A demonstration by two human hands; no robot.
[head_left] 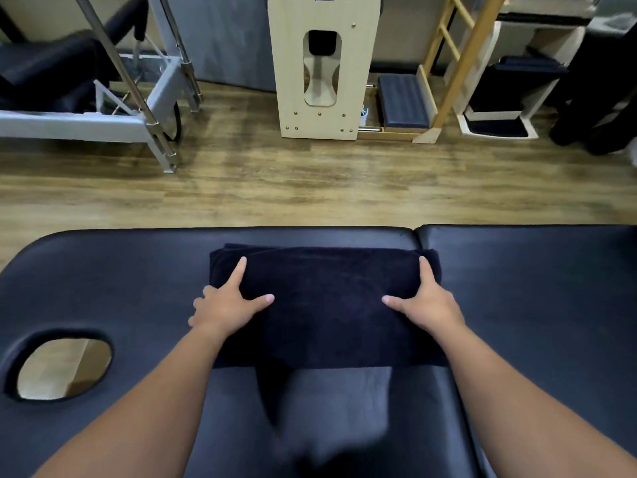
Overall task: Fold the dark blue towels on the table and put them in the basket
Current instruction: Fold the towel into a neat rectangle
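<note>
A dark blue towel (327, 305), folded into a wide rectangle, lies on the dark padded table (534, 305) near its far edge. My left hand (227, 305) rests on the towel's left end, index finger stretched along the edge, thumb pointing inward, other fingers off the side. My right hand (425, 303) lies flat on the towel's right end, thumb pointing inward and fingers reaching toward the far corner. No basket is in view.
The table has an oval face hole (63, 369) at the left and a seam (415, 236) right of centre. Beyond it is wood floor (275, 181), a metal exercise frame (103, 108), a pale wooden unit (320, 67) and a ladder-like wooden frame (458, 63).
</note>
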